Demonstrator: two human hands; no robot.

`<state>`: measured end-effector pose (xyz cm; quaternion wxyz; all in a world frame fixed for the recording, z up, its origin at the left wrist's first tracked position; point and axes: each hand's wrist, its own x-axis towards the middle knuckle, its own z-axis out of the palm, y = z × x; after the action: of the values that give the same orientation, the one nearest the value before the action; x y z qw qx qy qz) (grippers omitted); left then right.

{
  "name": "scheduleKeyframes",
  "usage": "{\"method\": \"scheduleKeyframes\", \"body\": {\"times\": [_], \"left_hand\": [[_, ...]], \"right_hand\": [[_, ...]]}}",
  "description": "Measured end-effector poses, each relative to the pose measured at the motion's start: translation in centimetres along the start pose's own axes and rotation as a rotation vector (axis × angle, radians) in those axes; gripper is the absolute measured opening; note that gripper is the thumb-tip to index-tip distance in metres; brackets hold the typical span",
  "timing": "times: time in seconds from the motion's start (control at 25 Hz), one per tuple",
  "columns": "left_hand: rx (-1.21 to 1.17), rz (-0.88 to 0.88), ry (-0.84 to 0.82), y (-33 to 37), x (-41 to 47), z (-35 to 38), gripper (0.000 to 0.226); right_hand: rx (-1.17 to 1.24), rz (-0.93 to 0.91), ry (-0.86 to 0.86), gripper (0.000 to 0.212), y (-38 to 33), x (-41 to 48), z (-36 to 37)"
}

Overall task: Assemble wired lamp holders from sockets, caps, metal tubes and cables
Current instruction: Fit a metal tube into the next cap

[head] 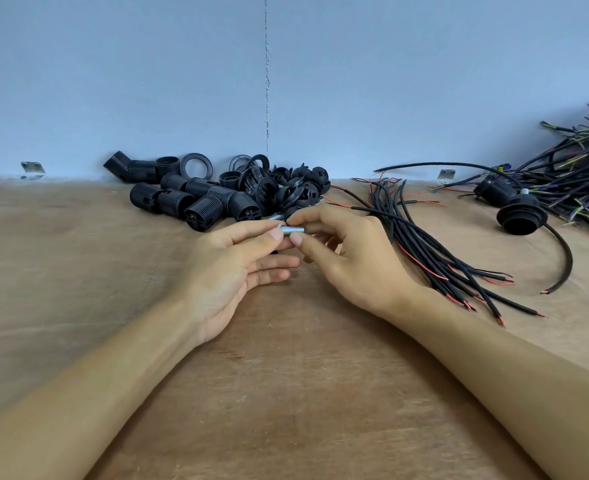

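Metal tube (pixel 292 230) pinched btwn both hands, left hand (pixel 230 268) and right hand (pixel 352 258), just above the counter (pixel 286 393); something dark under the fingers, can't tell what. One wired holder (pixel 520 216) looks done at right, w/ cable attached. Lots left: pile of sockets (pixel 189 202) & caps (pixel 296 188), loose cables (pixel 442 258) unused.

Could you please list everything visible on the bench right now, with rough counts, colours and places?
Sockets: a dozen or so, black, piled at back centre-left.
Caps and rings: many, black, heaped right of the sockets.
Cables: a bundle, black with red cores, right of the hands.
Assembled lamp holders: at least two, black, far right.
Wire pile: tangled, dark, far right edge.
Metal brackets: two, silver, against the wall.
Metal tube: one, silver, pinched by both hands.
Left hand; right hand.
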<state>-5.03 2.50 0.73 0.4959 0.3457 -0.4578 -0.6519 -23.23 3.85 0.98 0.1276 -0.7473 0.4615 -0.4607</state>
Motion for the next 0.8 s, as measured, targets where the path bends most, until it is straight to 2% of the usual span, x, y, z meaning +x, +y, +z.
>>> {"method": "scheduleKeyframes", "body": {"times": [0.16, 0.36, 0.48, 0.8], "left_hand": [[0.015, 0.046, 0.037, -0.39, -0.04, -0.07, 0.041], [0.018, 0.054, -0.025, -0.18, -0.08, -0.22, 0.042], [0.022, 0.070, -0.002, -0.41, -0.14, -0.06, 0.037], [-0.030, -0.001, -0.007, -0.09, 0.09, -0.42, 0.042]], "right_hand": [[-0.018, -0.014, -0.026, 0.014, -0.08, 0.00, -0.23], [0.045, 0.018, -0.043, 0.014, -0.50, 0.16, -0.63], [0.041, 0.027, -0.047, 0.015, -0.65, 0.18, -0.74], [0.138, 0.081, -0.056, 0.013, -0.36, 0.16, -0.58]]}}
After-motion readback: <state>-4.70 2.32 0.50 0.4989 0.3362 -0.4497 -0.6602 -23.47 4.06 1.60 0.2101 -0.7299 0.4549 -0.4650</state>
